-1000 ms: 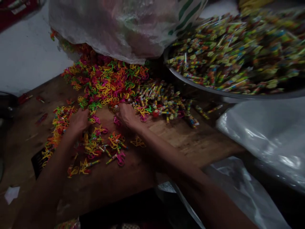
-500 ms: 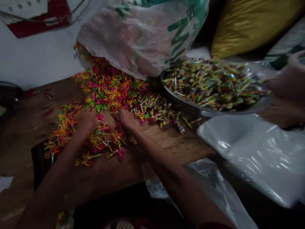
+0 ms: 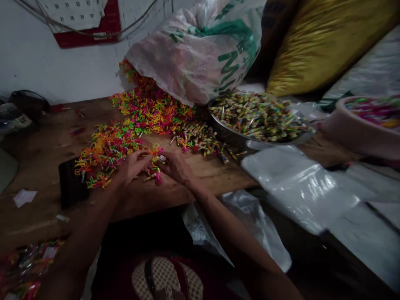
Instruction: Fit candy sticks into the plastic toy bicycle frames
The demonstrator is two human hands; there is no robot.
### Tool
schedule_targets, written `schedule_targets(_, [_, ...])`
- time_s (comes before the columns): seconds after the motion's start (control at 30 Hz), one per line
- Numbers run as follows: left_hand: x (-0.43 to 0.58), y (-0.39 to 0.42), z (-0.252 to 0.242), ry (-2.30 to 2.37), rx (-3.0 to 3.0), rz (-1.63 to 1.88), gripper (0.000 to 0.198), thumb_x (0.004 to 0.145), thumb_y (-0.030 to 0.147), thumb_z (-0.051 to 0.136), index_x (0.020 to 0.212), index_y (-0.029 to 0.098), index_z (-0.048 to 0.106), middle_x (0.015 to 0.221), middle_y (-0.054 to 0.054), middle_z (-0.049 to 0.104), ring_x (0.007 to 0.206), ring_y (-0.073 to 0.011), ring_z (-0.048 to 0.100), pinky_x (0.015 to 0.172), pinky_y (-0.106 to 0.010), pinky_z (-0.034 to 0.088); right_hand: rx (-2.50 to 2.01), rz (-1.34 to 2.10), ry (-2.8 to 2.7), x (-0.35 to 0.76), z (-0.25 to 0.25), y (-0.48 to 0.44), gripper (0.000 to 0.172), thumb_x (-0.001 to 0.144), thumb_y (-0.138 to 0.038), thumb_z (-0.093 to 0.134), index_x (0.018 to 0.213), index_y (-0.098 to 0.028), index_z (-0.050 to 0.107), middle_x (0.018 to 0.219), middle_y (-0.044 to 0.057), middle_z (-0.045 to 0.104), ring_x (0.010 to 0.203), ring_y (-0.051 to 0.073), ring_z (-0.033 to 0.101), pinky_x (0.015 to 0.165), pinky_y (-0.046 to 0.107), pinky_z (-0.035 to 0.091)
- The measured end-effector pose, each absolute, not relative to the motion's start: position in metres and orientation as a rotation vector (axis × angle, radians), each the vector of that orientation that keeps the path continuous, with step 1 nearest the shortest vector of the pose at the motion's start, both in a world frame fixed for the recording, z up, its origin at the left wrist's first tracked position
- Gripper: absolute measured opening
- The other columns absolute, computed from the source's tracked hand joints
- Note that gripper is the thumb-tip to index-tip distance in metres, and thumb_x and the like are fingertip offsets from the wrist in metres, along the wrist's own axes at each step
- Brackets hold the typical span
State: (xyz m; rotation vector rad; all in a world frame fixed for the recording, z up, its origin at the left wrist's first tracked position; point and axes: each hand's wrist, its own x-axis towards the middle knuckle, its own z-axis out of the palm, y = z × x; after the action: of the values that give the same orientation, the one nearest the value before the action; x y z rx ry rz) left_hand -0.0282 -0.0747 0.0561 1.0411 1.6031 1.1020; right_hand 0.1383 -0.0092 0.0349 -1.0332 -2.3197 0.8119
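Note:
My left hand (image 3: 133, 166) is at the near side of the table, its fingers curled in against bright small plastic toys (image 3: 155, 151). Facing it, my right hand (image 3: 177, 167) has its fingers bent together at the same little cluster; what lies in its fingertips is too small and dim to make out. A few patterned tubes lie among the toys just below the hands. Left of and beyond my hands spreads a pile of orange, yellow, green and pink plastic toys (image 3: 109, 143). A heap of small patterned tubes (image 3: 200, 137) lies to the right.
A large white plastic sack (image 3: 184, 54) spills toys at the back. Right of it stand a metal basin (image 3: 229, 130) of tubes and a pink tub (image 3: 346, 129). Clear plastic bags (image 3: 300, 183) lie at the table's right edge. A black basket (image 3: 70, 187) sits left.
Both hands have drawn back from the big pile towards me and come together around a small cluster. The view has shifted, bringing the pink tub into sight.

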Motion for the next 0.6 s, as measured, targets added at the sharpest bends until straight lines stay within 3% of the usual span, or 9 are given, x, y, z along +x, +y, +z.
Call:
schedule_targets(0.07, [-0.016, -0.087, 0.052, 1.49, 0.972, 1.055, 0.02, 0.08, 0.025, 0.069, 0.096, 0.013, 0.069, 0.079, -0.004, 0.073, 0.061, -0.0145, 0.069, 0.059, -0.024, 0.054, -1.004, 0.833, -2.305, 0.147, 0.033, -0.037, 0.022, 0.088, -0.03, 0.062, 0.099, -0.015, 0.074, 0.083, 0.007, 0.074, 0.068, 0.016, 0.062, 0.063, 0.025, 0.042])
schedule_targets(0.17, [-0.008, -0.105, 0.047, 1.305, 0.829, 1.092, 0.011, 0.076, 0.019, 0.072, 0.084, 0.013, 0.067, 0.073, -0.001, 0.072, 0.055, -0.0119, 0.067, 0.057, -0.022, 0.055, -0.984, 0.832, -2.264, 0.159, 0.028, -0.067, 0.022, 0.089, -0.031, 0.062, 0.099, -0.016, 0.075, 0.086, 0.009, 0.075, 0.075, 0.019, 0.066, 0.07, 0.028, 0.047])
schedule_targets(0.3, [-0.009, -0.124, 0.043, 1.167, 0.586, 1.154, 0.009, 0.076, 0.014, 0.071, 0.083, 0.013, 0.065, 0.073, -0.003, 0.073, 0.056, -0.0131, 0.068, 0.057, -0.024, 0.057, -0.848, 0.86, -2.13, 0.175, 0.02, -0.086, 0.029, 0.091, -0.032, 0.059, 0.109, -0.017, 0.075, 0.106, 0.013, 0.075, 0.093, 0.022, 0.069, 0.082, 0.033, 0.053])
schedule_targets(0.5, [-0.008, -0.138, 0.037, 1.144, 0.462, 1.111, 0.006, 0.081, 0.007, 0.065, 0.085, 0.011, 0.066, 0.072, -0.006, 0.074, 0.058, -0.0181, 0.071, 0.056, -0.028, 0.058, -0.869, 0.986, -2.037, 0.185, 0.005, -0.093, 0.035, 0.091, -0.038, 0.062, 0.121, -0.022, 0.07, 0.108, 0.01, 0.076, 0.08, 0.021, 0.07, 0.076, 0.034, 0.056])
schedule_targets(0.6, [-0.009, -0.138, 0.033, 1.112, 0.455, 1.075, 0.004, 0.085, 0.009, 0.065, 0.088, 0.01, 0.067, 0.073, -0.007, 0.074, 0.057, -0.0179, 0.071, 0.056, -0.027, 0.058, -0.848, 1.04, -1.914, 0.18, 0.001, -0.09, 0.034, 0.089, -0.045, 0.066, 0.115, -0.023, 0.072, 0.102, 0.007, 0.077, 0.084, 0.02, 0.071, 0.075, 0.032, 0.055])
